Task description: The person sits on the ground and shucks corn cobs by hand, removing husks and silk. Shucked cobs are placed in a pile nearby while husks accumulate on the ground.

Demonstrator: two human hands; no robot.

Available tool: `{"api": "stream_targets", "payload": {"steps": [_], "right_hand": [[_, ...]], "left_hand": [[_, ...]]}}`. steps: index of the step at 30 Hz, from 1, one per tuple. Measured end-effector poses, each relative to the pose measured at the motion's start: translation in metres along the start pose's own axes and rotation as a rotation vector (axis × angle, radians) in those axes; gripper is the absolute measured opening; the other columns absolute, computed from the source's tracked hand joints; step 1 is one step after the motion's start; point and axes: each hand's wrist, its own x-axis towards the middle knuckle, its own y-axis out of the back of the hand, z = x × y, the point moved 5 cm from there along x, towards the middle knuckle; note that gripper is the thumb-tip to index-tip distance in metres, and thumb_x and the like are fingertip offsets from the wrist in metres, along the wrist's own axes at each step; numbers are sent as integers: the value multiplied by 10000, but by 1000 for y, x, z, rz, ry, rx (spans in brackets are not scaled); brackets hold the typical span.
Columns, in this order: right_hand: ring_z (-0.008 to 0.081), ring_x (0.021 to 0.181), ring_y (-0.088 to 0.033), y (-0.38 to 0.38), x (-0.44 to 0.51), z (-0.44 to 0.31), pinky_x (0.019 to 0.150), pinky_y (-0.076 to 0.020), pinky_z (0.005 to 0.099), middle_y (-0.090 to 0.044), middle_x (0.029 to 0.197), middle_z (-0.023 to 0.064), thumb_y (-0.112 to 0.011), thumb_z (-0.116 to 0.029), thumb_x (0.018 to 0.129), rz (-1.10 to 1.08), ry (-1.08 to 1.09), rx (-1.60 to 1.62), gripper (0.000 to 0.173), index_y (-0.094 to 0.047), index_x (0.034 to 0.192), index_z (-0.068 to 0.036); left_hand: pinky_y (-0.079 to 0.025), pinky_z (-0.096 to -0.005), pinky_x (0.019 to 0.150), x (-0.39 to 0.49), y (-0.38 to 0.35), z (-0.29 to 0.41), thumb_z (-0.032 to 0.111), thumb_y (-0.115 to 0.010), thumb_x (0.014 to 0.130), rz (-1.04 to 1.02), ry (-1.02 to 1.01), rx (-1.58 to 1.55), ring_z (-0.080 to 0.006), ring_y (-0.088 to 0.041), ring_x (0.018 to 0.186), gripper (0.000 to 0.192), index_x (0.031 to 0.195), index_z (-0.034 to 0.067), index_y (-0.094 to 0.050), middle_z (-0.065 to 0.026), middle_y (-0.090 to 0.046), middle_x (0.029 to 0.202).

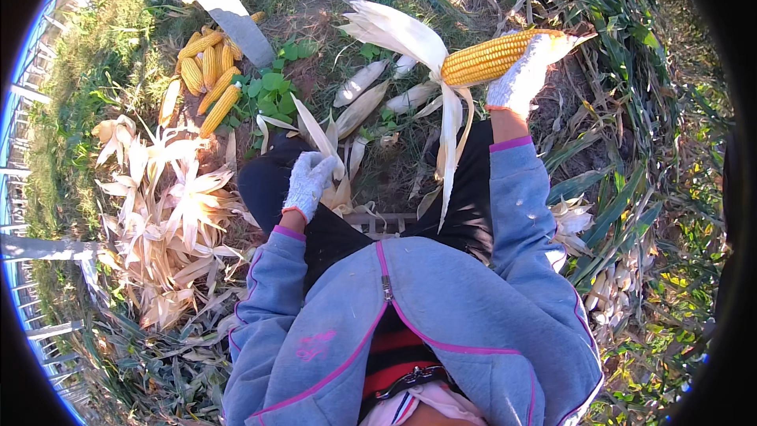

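Note:
In a white knitted glove, my right hand (pixel 520 80) grips a yellow corn cob (pixel 494 59) near its tip, out to the right. Pale husk leaves (pixel 408 32) are peeled back from the cob's base and hang from it. My left hand (pixel 310 180), gloved likewise, is over my left knee with its fingers curled at a strip of dry husk (pixel 319 136). Several ears still in their husks (pixel 361 83) lie on the ground between and beyond my hands.
Bare yellow cobs (pixel 210 65) are heaped at the upper left, beside a pale slab-like post (pixel 219 3). Below them spreads a pile of stripped husks (pixel 177 207). Green corn stalks (pixel 627 29) lie along the right. More husked ears (pixel 618 290) lie at the lower right.

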Motion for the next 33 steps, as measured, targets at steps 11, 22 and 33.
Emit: {"api": "stream_targets", "payload": {"steps": [11,22,33], "right_hand": [[265,1077,-583,-53,-163,19,981,-449,376,-608,1149,94,-798,-279,693,-1077,655,-778,595,-574,1196,-54],[382,1239,-499,-40,-204,15,1050,-373,511,-548,1287,153,-738,-250,718,-1282,668,-649,511,-572,1183,-118],[150,846,-628,0,-192,55,754,-499,315,-666,907,81,-439,-208,1019,-601,-340,-288,295,-631,1005,15]], "left_hand": [[-407,-417,1049,6,-122,99,443,-491,957,-1268,682,-2011,-266,-523,1200,576,1353,29,-433,-156,-504,1351],[-526,-449,908,14,-83,108,374,-564,876,-444,86,-1306,-313,-628,1010,529,1281,43,-489,-173,-611,1125],[-447,-423,1023,-4,-72,88,355,-575,918,-558,27,-1207,-284,-575,1153,577,1384,42,-439,-152,-555,1305]]}}
